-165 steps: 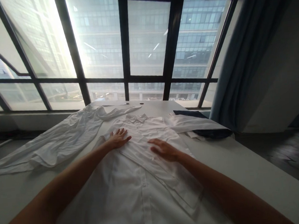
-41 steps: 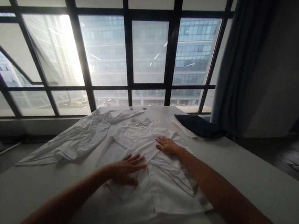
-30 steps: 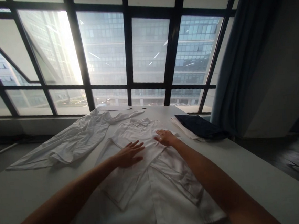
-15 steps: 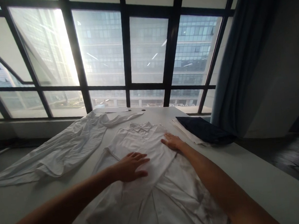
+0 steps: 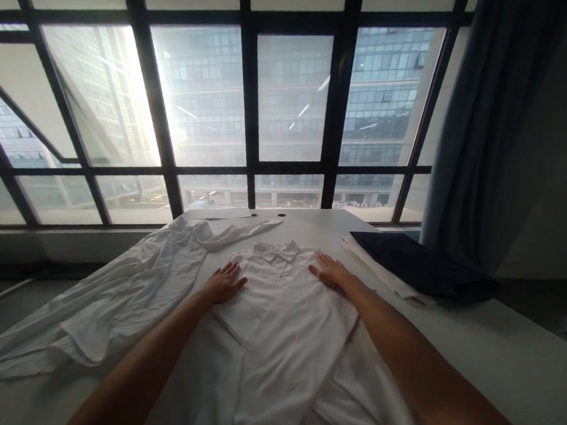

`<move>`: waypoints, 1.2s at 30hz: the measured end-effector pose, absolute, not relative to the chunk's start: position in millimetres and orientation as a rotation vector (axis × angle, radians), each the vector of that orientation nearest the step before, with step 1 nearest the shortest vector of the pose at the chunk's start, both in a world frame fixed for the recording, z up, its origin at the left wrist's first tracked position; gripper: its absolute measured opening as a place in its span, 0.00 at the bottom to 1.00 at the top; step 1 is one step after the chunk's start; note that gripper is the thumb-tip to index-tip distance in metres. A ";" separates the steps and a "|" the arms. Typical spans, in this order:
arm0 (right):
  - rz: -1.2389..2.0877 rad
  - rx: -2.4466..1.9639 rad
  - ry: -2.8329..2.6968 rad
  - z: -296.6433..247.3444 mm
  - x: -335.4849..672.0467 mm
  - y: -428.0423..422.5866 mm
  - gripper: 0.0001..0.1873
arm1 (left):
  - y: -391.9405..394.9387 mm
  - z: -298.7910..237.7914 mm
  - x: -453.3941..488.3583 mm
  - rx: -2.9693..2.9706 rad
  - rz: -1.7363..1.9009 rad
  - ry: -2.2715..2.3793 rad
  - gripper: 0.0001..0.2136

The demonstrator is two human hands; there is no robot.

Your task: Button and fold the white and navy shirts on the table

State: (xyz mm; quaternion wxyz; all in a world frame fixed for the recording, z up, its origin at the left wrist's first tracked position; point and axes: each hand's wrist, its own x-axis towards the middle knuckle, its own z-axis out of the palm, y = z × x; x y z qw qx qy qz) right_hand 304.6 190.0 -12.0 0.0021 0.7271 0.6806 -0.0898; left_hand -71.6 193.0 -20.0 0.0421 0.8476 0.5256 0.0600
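A white collared shirt (image 5: 282,324) lies spread on the white table, its collar pointing toward the windows. My left hand (image 5: 224,282) rests with fingers spread on the shirt's left shoulder area. On the opposite shoulder, my right hand (image 5: 329,271) lies flat, fingers apart. Both palms face down on the cloth, and neither hand grasps it. Wrinkles run down the shirt's front, and its sleeves seem folded in beneath my forearms, partly hidden. The lower end of the shirt runs out of the picture.
Another white shirt (image 5: 137,289) lies crumpled along the table's left side. Folded dark cloth (image 5: 420,264) sits on pale cloth (image 5: 373,267) at the right edge. The table (image 5: 501,352) reaches toward large black-framed windows. A blue-grey curtain (image 5: 464,133) hangs at right.
My left hand has moved from the middle of the shirt up and left to its shoulder. My right hand remains near the other shoulder. The view has shifted slightly.
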 end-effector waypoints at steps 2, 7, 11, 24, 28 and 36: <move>-0.296 2.251 2.128 -7.8 306.8 193.1 0.44 | 193.4 -17.7 -71.4 2.604 0.148 1.589 0.34; -0.122 2.290 2.226 1.8 303.8 201.6 0.42 | 206.0 1.0 -57.9 2.608 0.169 1.656 0.31; -0.210 2.344 2.177 -9.6 304.3 209.8 0.43 | 220.2 -0.3 -47.8 2.561 0.191 1.718 0.31; 0.049 2.213 2.267 7.5 250.1 128.1 0.41 | 160.8 1.1 -45.9 2.644 0.169 1.778 0.28; -0.189 2.146 2.297 -3.4 243.6 76.2 0.47 | 126.2 -10.1 -68.0 2.553 0.024 1.787 0.32; -0.312 2.208 2.245 -9.9 252.2 98.8 0.47 | 156.4 -18.4 -72.7 2.562 0.072 1.784 0.30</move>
